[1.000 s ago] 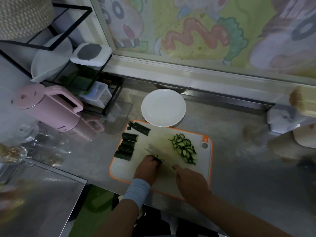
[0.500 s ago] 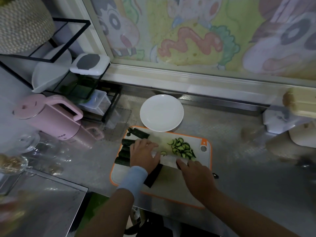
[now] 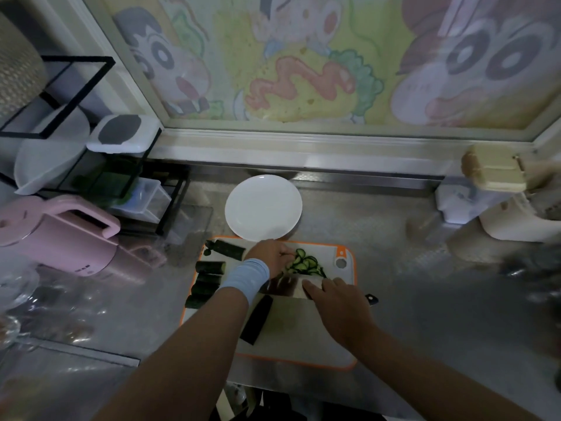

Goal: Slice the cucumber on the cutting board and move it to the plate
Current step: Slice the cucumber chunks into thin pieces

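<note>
**Both hands at the cucumber slices**

My left hand [image 3: 270, 256], with a pale blue wristband [image 3: 246, 278], reaches across the cutting board [image 3: 318, 338]. Its fingers are bent loosely against the 9 o'clock side of the cucumber slices [image 3: 305, 264]. I cannot tell whether they pinch any slice or only touch the pile.

My right hand [image 3: 340, 302] is curled round the handle of the knife [image 3: 291, 287]. The handle's dark end pokes out at the hand's 3 o'clock, and the broad blade lies nearly flat at the pile's 6 o'clock, touching it.

The slices sit toward the board's 1 o'clock corner. Uncut cucumber chunks [image 3: 211, 267] line its 9 to 11 o'clock edge, and a long dark piece [image 3: 256, 320] lies near the middle, beside my left forearm.

The white plate [image 3: 263, 208] rests on the counter at the board's 12 o'clock, just beside the rim.
</note>
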Available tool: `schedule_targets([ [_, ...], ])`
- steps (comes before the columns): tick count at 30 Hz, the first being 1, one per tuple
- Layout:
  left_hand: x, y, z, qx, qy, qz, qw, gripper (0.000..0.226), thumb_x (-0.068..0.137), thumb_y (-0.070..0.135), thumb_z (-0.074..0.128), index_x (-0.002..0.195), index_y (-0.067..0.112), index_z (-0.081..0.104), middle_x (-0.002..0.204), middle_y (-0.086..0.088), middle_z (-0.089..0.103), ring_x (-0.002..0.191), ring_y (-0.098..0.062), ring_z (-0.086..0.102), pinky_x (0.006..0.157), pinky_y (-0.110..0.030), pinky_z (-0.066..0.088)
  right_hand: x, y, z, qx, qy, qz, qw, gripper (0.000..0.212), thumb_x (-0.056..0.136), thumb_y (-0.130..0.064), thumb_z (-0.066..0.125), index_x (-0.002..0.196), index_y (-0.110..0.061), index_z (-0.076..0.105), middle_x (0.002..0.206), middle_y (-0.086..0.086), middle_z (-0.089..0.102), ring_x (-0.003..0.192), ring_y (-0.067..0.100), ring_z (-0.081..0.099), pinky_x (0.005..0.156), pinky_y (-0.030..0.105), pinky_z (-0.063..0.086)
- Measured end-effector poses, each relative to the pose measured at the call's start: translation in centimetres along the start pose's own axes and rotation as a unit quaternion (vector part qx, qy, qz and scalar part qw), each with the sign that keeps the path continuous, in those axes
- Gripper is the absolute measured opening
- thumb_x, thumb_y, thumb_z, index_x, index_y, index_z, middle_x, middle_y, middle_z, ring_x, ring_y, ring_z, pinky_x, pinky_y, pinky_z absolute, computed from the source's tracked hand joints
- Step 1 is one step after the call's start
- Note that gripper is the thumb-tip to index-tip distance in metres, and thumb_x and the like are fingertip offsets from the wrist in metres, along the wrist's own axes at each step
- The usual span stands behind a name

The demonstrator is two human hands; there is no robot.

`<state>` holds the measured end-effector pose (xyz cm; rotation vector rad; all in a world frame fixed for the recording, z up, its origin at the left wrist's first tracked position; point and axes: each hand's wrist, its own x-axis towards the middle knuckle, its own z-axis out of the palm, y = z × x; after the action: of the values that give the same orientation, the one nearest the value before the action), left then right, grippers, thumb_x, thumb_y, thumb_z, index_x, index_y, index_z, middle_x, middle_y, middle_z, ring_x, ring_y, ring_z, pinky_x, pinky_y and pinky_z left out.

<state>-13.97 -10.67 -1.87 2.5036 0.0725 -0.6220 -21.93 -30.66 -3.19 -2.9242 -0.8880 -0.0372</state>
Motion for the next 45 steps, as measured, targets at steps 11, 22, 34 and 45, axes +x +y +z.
schedule_targets([
  [11, -0.7, -3.3, 0.0, 0.030, -0.056, -0.046, 0.997, 0.014, 0.075, 0.048, 0.066, 0.088, 0.045, 0.072, 0.095, 0.022, 0.068, 0.093, -0.009, 0.060, 0.090, -0.028, 0.049, 0.1, 0.1, -0.2, 0.004, -0.026, 0.006, 1.000, 0.056, 0.063, -0.015, 0.077, 0.117, -0.023, 0.063, 0.071, 0.003, 0.059, 0.056, 0.023, 0.053, 0.043, 0.029, 0.037],
  [22, 1.0, -0.8, -0.1, -0.052, -0.044, -0.026, 0.997, 0.030, 0.085, 0.030, 0.065, 0.115, 0.032, 0.066, 0.124, 0.008, 0.061, 0.113, -0.014, 0.055, 0.104, -0.028, 0.037, -0.2, 0.1, -0.3, 0.013, -0.060, 0.018, 0.998, 0.053, 0.064, -0.013, 0.073, 0.114, -0.026, 0.062, 0.071, 0.002, 0.059, 0.058, 0.023, 0.053, 0.044, 0.029, 0.031],
  [34, -1.7, -3.5, -2.1, -0.093, 0.149, -0.035, 0.984, 0.022, 0.091, 0.017, 0.055, 0.108, 0.022, 0.069, 0.110, 0.004, 0.064, 0.098, -0.014, 0.060, 0.092, -0.027, 0.046, 0.8, -2.2, -0.2, 0.178, -0.101, 0.124, 0.971, 0.032, 0.099, -0.029, 0.037, 0.127, -0.032, 0.052, 0.104, 0.001, 0.064, 0.090, 0.024, 0.061, 0.069, 0.032, 0.046],
  [45, -6.4, -8.0, 2.8, -0.079, 0.161, -0.103, 0.978, 0.021, 0.092, 0.025, 0.054, 0.106, 0.019, 0.068, 0.108, -0.004, 0.066, 0.092, -0.020, 0.061, 0.081, -0.024, 0.046, 0.4, -3.6, 1.6, 0.222, -0.125, 0.213, 0.943, 0.035, 0.100, -0.033, 0.035, 0.130, -0.028, 0.052, 0.111, 0.001, 0.065, 0.098, 0.024, 0.060, 0.074, 0.031, 0.047],
])
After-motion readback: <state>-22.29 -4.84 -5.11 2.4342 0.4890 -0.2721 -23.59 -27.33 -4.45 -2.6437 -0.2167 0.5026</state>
